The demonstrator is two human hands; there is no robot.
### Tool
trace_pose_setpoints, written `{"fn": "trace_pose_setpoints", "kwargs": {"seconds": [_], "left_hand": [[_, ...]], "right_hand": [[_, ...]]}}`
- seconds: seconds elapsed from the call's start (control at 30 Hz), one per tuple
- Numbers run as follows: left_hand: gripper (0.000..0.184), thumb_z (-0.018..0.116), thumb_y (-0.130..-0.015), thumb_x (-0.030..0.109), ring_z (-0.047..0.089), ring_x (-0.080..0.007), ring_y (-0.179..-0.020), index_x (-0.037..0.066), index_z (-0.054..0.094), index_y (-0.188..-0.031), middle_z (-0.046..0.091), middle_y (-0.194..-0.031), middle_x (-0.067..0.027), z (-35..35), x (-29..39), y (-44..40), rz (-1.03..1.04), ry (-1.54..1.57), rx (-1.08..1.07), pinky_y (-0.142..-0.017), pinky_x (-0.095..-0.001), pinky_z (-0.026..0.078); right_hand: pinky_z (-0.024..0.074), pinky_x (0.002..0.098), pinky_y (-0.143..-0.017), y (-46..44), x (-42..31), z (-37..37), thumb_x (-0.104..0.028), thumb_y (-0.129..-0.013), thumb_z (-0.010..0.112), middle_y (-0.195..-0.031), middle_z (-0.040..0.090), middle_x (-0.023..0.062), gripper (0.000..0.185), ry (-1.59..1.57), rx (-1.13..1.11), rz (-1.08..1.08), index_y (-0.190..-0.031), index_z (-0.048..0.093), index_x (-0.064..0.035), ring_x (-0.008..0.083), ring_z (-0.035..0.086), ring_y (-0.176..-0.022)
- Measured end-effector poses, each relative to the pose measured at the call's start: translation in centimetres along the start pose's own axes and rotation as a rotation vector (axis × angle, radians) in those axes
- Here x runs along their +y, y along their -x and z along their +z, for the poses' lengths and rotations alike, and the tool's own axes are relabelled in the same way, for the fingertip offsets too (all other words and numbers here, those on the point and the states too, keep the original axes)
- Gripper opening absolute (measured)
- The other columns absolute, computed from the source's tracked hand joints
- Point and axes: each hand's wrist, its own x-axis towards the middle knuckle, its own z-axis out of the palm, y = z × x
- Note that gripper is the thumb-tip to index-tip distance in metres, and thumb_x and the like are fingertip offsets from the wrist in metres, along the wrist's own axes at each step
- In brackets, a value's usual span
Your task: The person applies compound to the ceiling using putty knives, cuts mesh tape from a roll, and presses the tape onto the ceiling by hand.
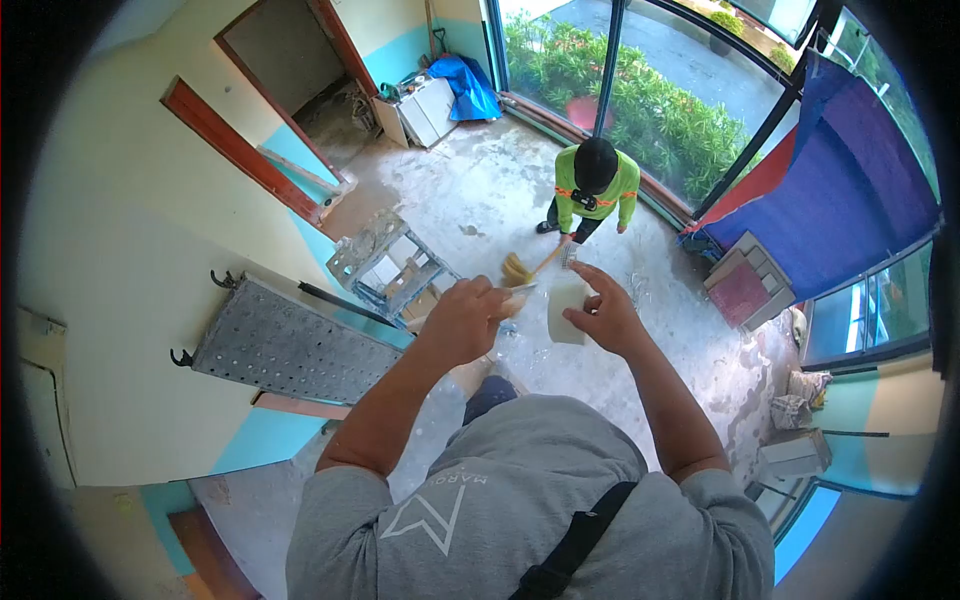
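Note:
In front of my chest, my left hand (465,318) is closed around a small putty-knife-like tool (518,295) with a pale end pointing right. Its exact kind is hard to make out, since my fingers cover much of it. My right hand (608,315) grips a flat, pale, roughly rectangular plate (566,314) by its right side, thumb across its face. The tool and the plate are apart, a short gap between them. Both hands are raised well above the floor.
A co-worker in a green shirt (600,180) stands ahead on the wet-looking floor (480,200), holding a broom (518,268). A stained stepladder (385,265) is at the left, near a perforated grey platform (290,340). Boxes (748,285) and large windows (670,90) are at the right.

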Motion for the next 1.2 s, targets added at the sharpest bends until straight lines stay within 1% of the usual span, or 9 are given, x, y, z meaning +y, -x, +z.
{"fn": "trace_pose_setpoints", "kwargs": {"seconds": [0.3,0.47,0.57,0.8,0.9,1.0,1.03,1.1,1.2], "left_hand": [[0.023,0.063,-0.078,0.007,0.057,-0.0327,-0.084,0.008,0.067,-0.101,0.057,-0.090,-0.0115,-0.3,-1.1,-1.4,0.148,0.049,0.034,-0.074,-0.0440,0.046],[0.020,0.061,-0.084,0.012,0.058,-0.0316,-0.087,0.009,0.068,-0.102,0.059,-0.093,-0.0111,1.7,-10.3,-1.8,-0.116,-0.119,0.006,-0.076,-0.0446,0.047],[0.024,0.059,-0.085,0.012,0.059,-0.0328,-0.095,0.007,0.067,-0.108,0.062,-0.102,-0.0142,2.5,-17.1,-0.5,-0.109,-0.032,0.210,-0.082,-0.0450,0.048],[0.038,0.067,-0.085,0.021,0.066,-0.0367,-0.095,0.000,0.062,-0.116,0.068,-0.103,-0.0214,8.0,-38.5,8.2,-1.287,0.480,0.366,-0.080,-0.0454,0.052],[0.040,0.069,-0.086,0.027,0.067,-0.0337,-0.092,0.001,0.063,-0.116,0.068,-0.101,-0.0197,10.4,-45.0,11.4,-1.469,1.021,1.030,-0.081,-0.0452,0.052],[0.040,0.069,-0.087,0.033,0.067,-0.0325,-0.087,0.003,0.064,-0.113,0.069,-0.101,-0.0183,14.0,-53.0,14.1,-1.684,1.207,1.372,-0.080,-0.0448,0.053],[0.039,0.068,-0.087,0.034,0.068,-0.0328,-0.087,0.003,0.064,-0.112,0.069,-0.099,-0.0174,14.7,-54.4,15.2,-1.619,1.033,1.132,-0.079,-0.0445,0.053],[0.037,0.068,-0.088,0.034,0.068,-0.0334,-0.087,0.004,0.065,-0.108,0.070,-0.095,-0.0155,15.2,-56.1,16.4,-1.411,0.004,0.351,-0.076,-0.0439,0.053],[0.037,0.067,-0.088,0.035,0.068,-0.0342,-0.086,0.004,0.065,-0.107,0.071,-0.090,-0.0138,13.6,-56.1,14.5,-1.361,-0.280,0.159,-0.074,-0.0439,0.054]], "right_hand": [[0.0540,0.0278,-0.071,-2.5,-1.0,2.7,-0.003,-0.076,0.073,-0.145,0.044,0.0162,0.076,0.085,-0.033,-0.015,-0.146,0.041,-0.0062,0.0139,0.064,-0.077],[0.0549,0.0287,-0.074,-5.7,-2.4,4.4,-0.002,-0.076,0.073,-0.145,0.045,0.0143,0.077,0.043,-0.020,0.028,-0.146,0.042,-0.0075,0.0154,0.064,-0.088],[0.0558,0.0292,-0.078,-7.7,-3.0,5.5,0.000,-0.075,0.072,-0.145,0.046,0.0119,0.075,0.095,-0.003,0.083,-0.144,0.044,-0.0094,0.0179,0.065,-0.101],[0.0570,0.0307,-0.078,-11.3,0.5,8.3,-0.001,-0.074,0.074,-0.143,0.048,0.0153,0.075,0.113,-0.017,0.161,-0.143,0.044,-0.0050,0.0225,0.066,-0.104],[0.0580,0.0314,-0.077,-12.3,1.6,9.4,0.000,-0.074,0.074,-0.141,0.049,0.0170,0.074,0.108,-0.028,0.262,-0.142,0.044,-0.0030,0.0234,0.066,-0.103],[0.0586,0.0317,-0.076,-13.7,2.2,10.6,0.000,-0.074,0.074,-0.139,0.050,0.0179,0.074,0.096,-0.046,0.392,-0.142,0.044,-0.0022,0.0233,0.067,-0.100],[0.0587,0.0317,-0.076,-14.0,2.4,11.1,0.001,-0.074,0.074,-0.139,0.051,0.0181,0.074,0.092,-0.051,0.437,-0.142,0.044,-0.0019,0.0232,0.067,-0.099],[0.0587,0.0312,-0.074,-14.8,2.8,12.0,0.001,-0.074,0.073,-0.139,0.051,0.0180,0.074,0.124,-0.057,0.478,-0.142,0.044,-0.0007,0.0232,0.068,-0.097],[0.0587,0.0308,-0.074,-15.2,3.9,12.9,0.001,-0.074,0.073,-0.139,0.050,0.0176,0.074,0.159,-0.048,0.493,-0.142,0.044,-0.0002,0.0239,0.069,-0.093]]}}
